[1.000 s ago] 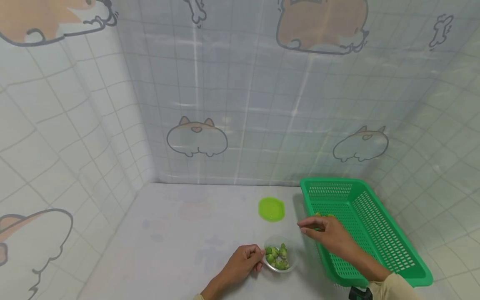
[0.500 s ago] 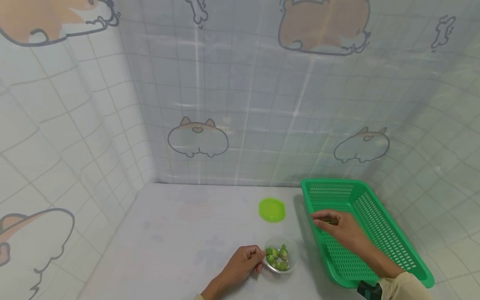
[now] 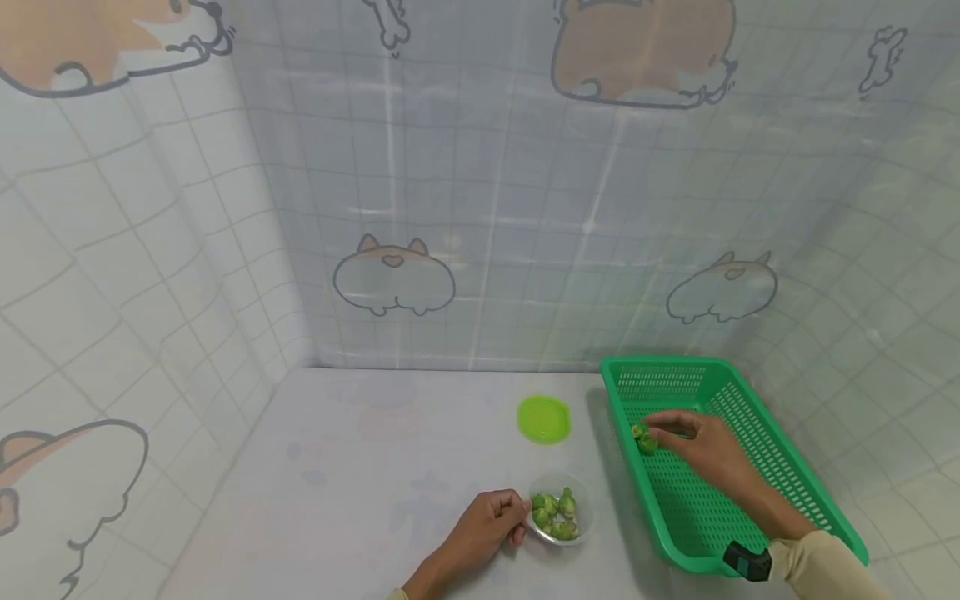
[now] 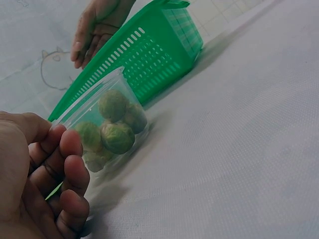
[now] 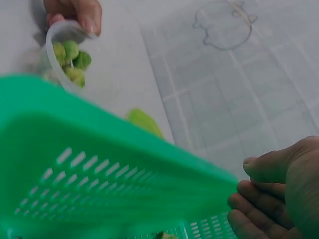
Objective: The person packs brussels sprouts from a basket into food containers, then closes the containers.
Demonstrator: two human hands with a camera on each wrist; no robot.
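Note:
A clear round tub [image 3: 561, 537] with several small green sprouts [image 3: 543, 505] in it stands on the table. The left hand [image 3: 486, 530] pinches its rim between thumb and forefinger, as the left wrist view also shows, with the other fingers loosely curled. Over the left part of the green basket [image 3: 780, 433], the right hand [image 3: 708, 450] reaches down with bent, relaxed fingers beside a few sprouts [image 3: 647, 443]. In the right wrist view the right hand [image 5: 279, 194] shows nothing held, its thumb apart from the fingers.
A bright green lid [image 3: 543, 419] lies flat on the white table [image 3: 352, 483], behind the tub and left of the basket. Tiled-pattern sheets with cartoon dogs [image 3: 394, 279] rise at the back and both sides. A dark watch [image 3: 747, 562] is on the right wrist.
The right hand has moved rightward from over the basket's left rim to inside its outline, uncovering the sprouts there. The left hand and tub have stayed in place.

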